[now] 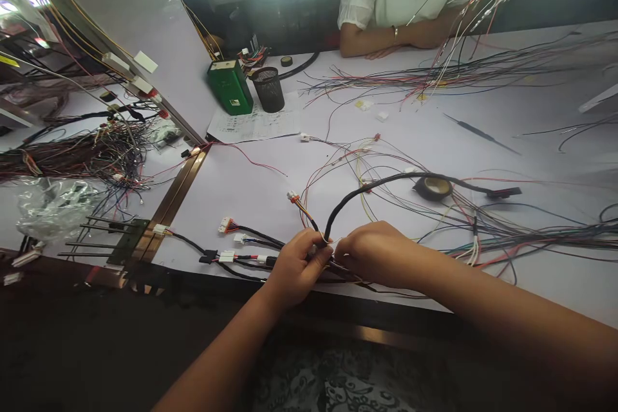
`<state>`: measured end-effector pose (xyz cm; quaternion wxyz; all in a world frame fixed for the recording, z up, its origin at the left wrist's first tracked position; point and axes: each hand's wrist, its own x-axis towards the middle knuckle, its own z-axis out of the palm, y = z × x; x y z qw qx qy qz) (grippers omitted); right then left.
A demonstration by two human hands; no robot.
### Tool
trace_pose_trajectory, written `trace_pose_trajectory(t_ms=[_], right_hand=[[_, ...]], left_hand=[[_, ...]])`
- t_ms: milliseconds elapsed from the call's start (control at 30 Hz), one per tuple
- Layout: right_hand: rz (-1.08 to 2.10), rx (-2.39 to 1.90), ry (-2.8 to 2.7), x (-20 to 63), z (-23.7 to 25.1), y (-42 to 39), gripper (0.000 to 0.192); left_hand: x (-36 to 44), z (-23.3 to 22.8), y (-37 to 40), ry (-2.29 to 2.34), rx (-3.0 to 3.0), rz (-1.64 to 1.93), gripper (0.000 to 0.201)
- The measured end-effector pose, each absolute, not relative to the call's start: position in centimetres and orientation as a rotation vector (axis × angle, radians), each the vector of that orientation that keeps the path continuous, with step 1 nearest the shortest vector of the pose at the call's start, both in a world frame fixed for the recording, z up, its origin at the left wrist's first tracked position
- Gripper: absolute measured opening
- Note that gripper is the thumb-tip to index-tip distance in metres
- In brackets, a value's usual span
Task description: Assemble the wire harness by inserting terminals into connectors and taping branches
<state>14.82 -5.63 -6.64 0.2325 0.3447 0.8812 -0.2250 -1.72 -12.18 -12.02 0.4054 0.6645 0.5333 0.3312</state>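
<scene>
Near the table's front edge, my left hand is closed around a wire harness, thumb and fingers pinching the point where its branches meet. Black sleeved branches with white connectors fan out to the left. A thick black sleeved cable arches up from the grip and away to the right, ending in a black connector. Close beside it, my right hand has curled fingers pinching a thin pale strand that loops around the bundle. Its fingertips are partly hidden.
A roll of black tape lies under the cable. Loose wires spread rightward. Farther back are tweezers, a green box, a mesh cup and a printed sheet. A person's arm rests across the table.
</scene>
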Motion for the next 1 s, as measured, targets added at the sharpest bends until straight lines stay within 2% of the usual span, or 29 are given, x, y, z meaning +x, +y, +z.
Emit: trace_pose_trajectory(t_ms=[200, 467, 533, 633, 700, 767, 833, 1000], right_hand=[[-0.519, 0.84, 2.524, 14.8, -7.7, -6.1, 0.012], [-0.513, 1.324, 2.672, 16.2, -9.3, -7.7, 0.026], [-0.621, 1.425, 2.662, 16.3, -9.6, -7.9, 0.023], [-0.96, 1.493, 2.556, 16.4, -9.2, -7.9, 0.018], [-1.184, 1.376, 2.441, 16.7, -8.5, -7.5, 0.016], [-1.278, 1.202, 2.362, 17.4, -7.6, -6.9, 0.016], [-1.202, 1.108, 2.347, 17.9, -6.8, -6.2, 0.017], [-0.51, 1.303, 2.425, 17.1, -6.4, -6.7, 0.025]], left_hand=[[-1.7, -11.8, -12.2, 1.349, 1.681, 0.812, 0.013], [-1.6, -12.2, -12.1, 1.388, 1.683, 0.828, 0.012], [-1.6, -12.2, -12.1, 1.385, 1.676, 0.842, 0.012], [-1.5, -12.3, -12.0, 1.39, 1.67, 0.848, 0.012], [-1.5, -12.3, -12.0, 1.404, 1.667, 0.849, 0.013], [-1.4, -12.4, -12.0, 1.418, 1.659, 0.85, 0.014], [-1.3, -12.5, -12.1, 1.427, 1.651, 0.857, 0.014], [-1.2, -12.4, -12.0, 1.429, 1.642, 0.867, 0.015]])
